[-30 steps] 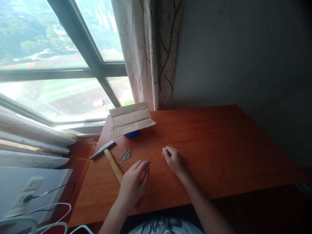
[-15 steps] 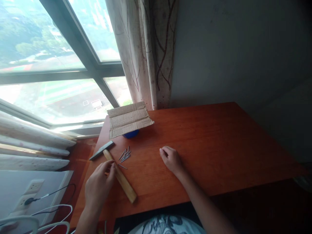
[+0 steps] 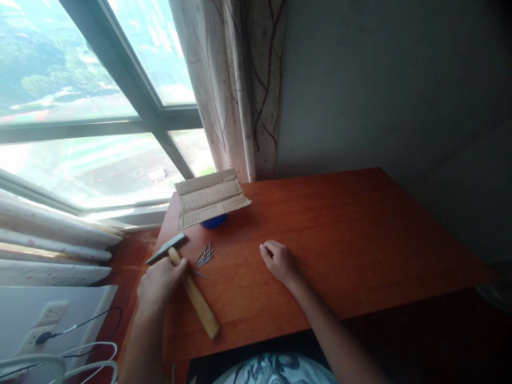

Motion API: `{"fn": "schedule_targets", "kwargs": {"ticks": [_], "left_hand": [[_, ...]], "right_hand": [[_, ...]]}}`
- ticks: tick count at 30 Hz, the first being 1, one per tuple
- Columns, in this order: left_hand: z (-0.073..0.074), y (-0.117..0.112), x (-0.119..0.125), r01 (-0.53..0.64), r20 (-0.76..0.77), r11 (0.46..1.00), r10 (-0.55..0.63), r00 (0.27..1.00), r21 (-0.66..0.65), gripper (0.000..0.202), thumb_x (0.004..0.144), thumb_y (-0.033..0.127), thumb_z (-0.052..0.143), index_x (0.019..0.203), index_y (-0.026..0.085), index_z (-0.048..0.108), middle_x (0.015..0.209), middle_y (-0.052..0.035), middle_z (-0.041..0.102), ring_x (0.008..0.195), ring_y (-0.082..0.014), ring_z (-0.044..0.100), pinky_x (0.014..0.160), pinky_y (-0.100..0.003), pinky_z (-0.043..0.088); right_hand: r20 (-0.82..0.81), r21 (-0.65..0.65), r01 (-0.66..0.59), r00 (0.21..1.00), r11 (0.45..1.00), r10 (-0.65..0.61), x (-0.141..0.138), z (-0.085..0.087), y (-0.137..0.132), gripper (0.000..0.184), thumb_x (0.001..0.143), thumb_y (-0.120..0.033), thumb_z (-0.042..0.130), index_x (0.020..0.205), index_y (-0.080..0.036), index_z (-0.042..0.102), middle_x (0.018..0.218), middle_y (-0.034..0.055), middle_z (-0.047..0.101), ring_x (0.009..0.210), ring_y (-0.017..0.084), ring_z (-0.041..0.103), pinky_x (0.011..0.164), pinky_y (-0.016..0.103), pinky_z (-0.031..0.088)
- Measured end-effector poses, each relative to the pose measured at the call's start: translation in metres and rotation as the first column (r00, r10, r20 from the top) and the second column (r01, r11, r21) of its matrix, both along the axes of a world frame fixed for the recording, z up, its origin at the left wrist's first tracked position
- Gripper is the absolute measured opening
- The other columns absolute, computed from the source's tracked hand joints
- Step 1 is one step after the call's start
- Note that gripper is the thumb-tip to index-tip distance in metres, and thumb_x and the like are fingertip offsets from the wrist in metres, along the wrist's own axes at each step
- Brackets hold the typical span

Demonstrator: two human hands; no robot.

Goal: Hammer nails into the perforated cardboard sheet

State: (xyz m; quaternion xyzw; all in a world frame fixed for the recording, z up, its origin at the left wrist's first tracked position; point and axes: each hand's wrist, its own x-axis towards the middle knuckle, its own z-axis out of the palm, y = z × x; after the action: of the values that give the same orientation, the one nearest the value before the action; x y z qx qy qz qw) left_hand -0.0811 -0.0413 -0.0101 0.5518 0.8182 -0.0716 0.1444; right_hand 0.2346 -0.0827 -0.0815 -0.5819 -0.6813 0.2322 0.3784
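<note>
My left hand (image 3: 159, 280) is closed round the wooden handle of a hammer (image 3: 200, 306), just below its head. The grey hammer head (image 3: 167, 248) points toward the window side, and the handle's free end slants toward me. Close to the right of the handle lies a small pile of nails (image 3: 205, 255), with a single nail (image 3: 201, 274) apart from them. My right hand (image 3: 278, 261) rests on the table in a loose fist, with nothing showing in it.
Near the far left corner of the wooden table (image 3: 340, 229), a perforated cardboard sheet (image 3: 212, 197) lies on top of a blue container (image 3: 215, 221). A window and curtains (image 3: 260, 80) border the table. Cables (image 3: 92, 349) and a wall socket (image 3: 52, 313) are at lower left.
My left hand, earlier pinched above the hammer handle, has come down and wrapped round it. My right hand has stayed in place. The view has shifted slightly.
</note>
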Motion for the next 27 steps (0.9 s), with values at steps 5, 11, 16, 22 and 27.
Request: {"fn": "schedule_targets", "kwargs": {"ticks": [5, 11, 16, 22, 27], "left_hand": [[-0.008, -0.011, -0.015, -0.107, 0.169, 0.980, 0.077, 0.983, 0.171, 0.037, 0.076, 0.053, 0.050, 0.080, 0.018, 0.063, 0.084, -0.0165, 0.073, 0.088, -0.0372, 0.069, 0.066, -0.037, 0.047], [-0.013, -0.055, 0.011, -0.428, 0.537, 0.820, 0.180, 0.824, 0.381, 0.038, 0.074, 0.053, 0.060, 0.090, 0.019, 0.059, 0.073, -0.0042, 0.069, 0.071, -0.0249, 0.068, 0.062, -0.031, 0.048], [-0.005, -0.083, 0.068, -0.572, 0.811, 0.709, 0.000, 0.584, 0.413, 0.033, 0.077, 0.045, 0.067, 0.091, 0.019, 0.053, 0.069, 0.0010, 0.065, 0.058, -0.0157, 0.061, 0.052, -0.024, 0.047], [0.005, -0.068, 0.140, -0.529, 0.898, 0.733, -0.274, 0.345, 0.427, 0.026, 0.086, 0.035, 0.063, 0.103, 0.018, 0.051, 0.069, 0.0026, 0.063, 0.053, -0.0098, 0.056, 0.052, -0.020, 0.046], [-0.001, -0.038, 0.184, -0.529, 0.888, 0.714, -0.377, 0.262, 0.459, 0.026, 0.088, 0.034, 0.062, 0.102, 0.020, 0.045, 0.090, -0.0024, 0.067, 0.056, -0.0078, 0.059, 0.054, -0.020, 0.050]], "right_hand": [[-0.006, -0.001, -0.002, 1.000, 1.000, 0.002, 0.000, 0.000, 0.000, 0.034, 0.097, -0.030, 0.042, 0.064, -0.022, 0.048, 0.066, 0.0013, 0.057, 0.062, 0.014, 0.051, 0.061, 0.027, 0.033], [-0.022, -0.015, -0.003, 1.000, 1.000, 0.003, 0.000, 0.001, -0.001, 0.034, 0.097, -0.031, 0.043, 0.064, -0.022, 0.047, 0.066, 0.0013, 0.056, 0.063, 0.014, 0.049, 0.061, 0.027, 0.032], [-0.057, -0.035, -0.002, 0.998, 0.999, 0.000, 0.001, 0.001, 0.002, 0.034, 0.096, -0.031, 0.044, 0.064, -0.022, 0.047, 0.066, 0.0013, 0.056, 0.062, 0.014, 0.049, 0.062, 0.027, 0.034], [-0.183, -0.088, -0.055, 0.982, 0.995, 0.038, -0.011, 0.033, -0.022, 0.024, 0.097, -0.032, 0.045, 0.080, -0.021, 0.059, 0.074, 0.0020, 0.063, 0.068, 0.015, 0.059, 0.063, 0.025, 0.044], [-0.110, -0.079, -0.206, 0.974, 0.975, 0.197, -0.027, 0.054, -0.066, 0.064, 0.082, -0.016, 0.059, 0.143, -0.020, 0.042, 0.132, 0.0137, 0.060, 0.118, 0.027, 0.059, 0.098, 0.038, 0.050]]}}
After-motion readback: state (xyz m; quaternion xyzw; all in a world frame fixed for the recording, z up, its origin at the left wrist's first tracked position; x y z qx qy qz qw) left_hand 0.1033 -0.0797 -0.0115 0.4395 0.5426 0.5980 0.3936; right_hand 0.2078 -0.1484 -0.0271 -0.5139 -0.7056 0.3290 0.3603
